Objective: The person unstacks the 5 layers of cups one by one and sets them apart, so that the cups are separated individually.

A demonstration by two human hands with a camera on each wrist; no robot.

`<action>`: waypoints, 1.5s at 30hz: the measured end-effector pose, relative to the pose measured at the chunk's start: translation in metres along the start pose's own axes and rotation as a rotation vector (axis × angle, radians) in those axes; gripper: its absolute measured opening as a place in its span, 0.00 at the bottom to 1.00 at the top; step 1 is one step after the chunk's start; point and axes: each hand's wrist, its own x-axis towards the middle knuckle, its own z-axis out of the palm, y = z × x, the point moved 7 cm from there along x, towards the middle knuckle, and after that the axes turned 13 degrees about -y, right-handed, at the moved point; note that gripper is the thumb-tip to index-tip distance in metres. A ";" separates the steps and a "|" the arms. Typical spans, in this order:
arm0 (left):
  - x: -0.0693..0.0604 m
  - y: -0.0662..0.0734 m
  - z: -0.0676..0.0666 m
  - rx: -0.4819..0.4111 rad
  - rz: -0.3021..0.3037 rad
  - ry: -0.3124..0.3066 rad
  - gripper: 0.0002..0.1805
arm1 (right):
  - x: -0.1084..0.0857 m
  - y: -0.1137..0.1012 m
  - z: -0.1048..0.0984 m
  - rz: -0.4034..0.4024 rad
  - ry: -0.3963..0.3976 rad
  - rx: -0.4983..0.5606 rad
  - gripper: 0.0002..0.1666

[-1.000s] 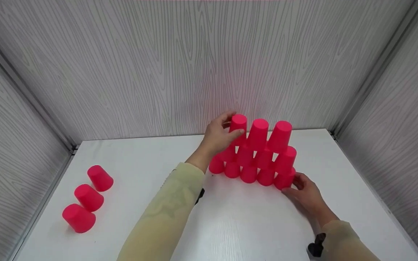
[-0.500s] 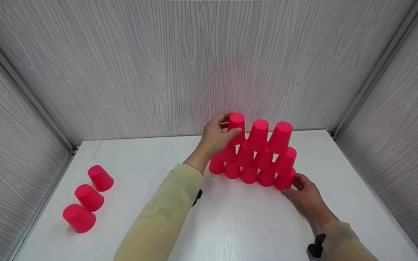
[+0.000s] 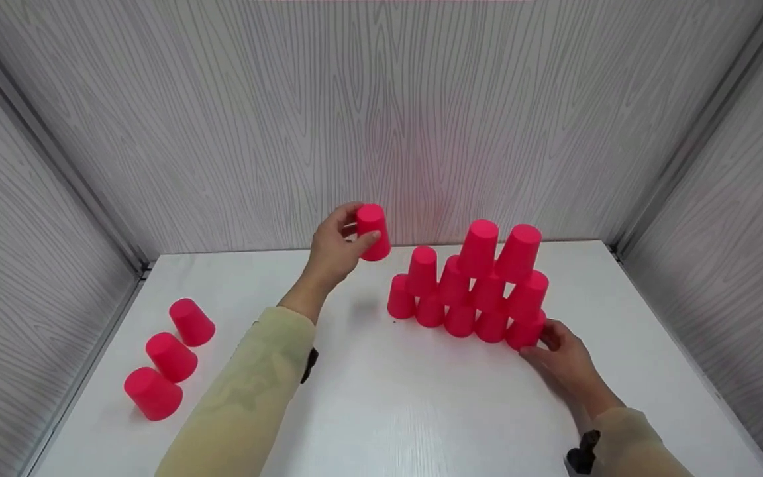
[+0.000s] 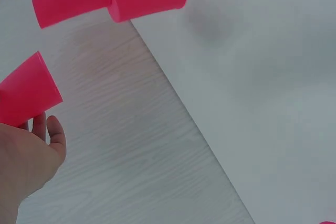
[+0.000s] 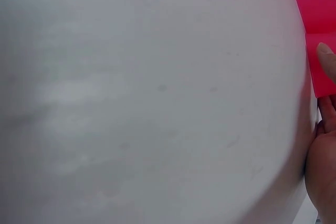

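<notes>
My left hand (image 3: 335, 250) grips an upside-down pink cup (image 3: 373, 232) in the air, left of the stack. In the left wrist view this cup (image 4: 27, 90) hangs apart from the stacked cups, thumb side hidden. The stack has a bottom row with a cup (image 3: 460, 320), a middle row with a cup (image 3: 454, 281), and two cups (image 3: 479, 248) (image 3: 519, 253) on top at its right. At the bottom right end my right hand (image 3: 570, 364) holds the last cup (image 3: 525, 332) between thumb and fingers; the right wrist view shows the thumb on that cup (image 5: 317, 72).
Three pink cups (image 3: 192, 322) (image 3: 171, 357) (image 3: 153, 394) stand upside down in a slanting row on the left of the white table (image 3: 381, 411). A grey wood-grained panel (image 3: 289, 132) rises behind the table, with side panels at left and right.
My left hand has lifted the cup off the left end of the top row and moved it left, away from the stack. My right hand stays at the bottom right cup.
</notes>
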 end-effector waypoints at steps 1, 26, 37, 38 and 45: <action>-0.003 -0.004 -0.008 -0.001 -0.007 0.010 0.35 | -0.001 -0.001 0.001 -0.002 -0.004 0.000 0.57; -0.097 -0.113 -0.128 -0.004 -0.299 0.203 0.44 | -0.005 0.004 -0.017 -0.003 -0.010 -0.030 0.56; -0.116 -0.146 -0.132 -0.010 -0.388 0.231 0.45 | -0.010 0.006 -0.020 -0.011 -0.003 -0.043 0.55; -0.117 -0.149 -0.132 -0.011 -0.391 0.233 0.45 | -0.011 0.005 -0.019 -0.013 -0.004 -0.044 0.55; -0.124 -0.167 -0.132 -0.039 -0.414 0.243 0.45 | -0.013 0.002 -0.018 -0.019 -0.004 -0.053 0.52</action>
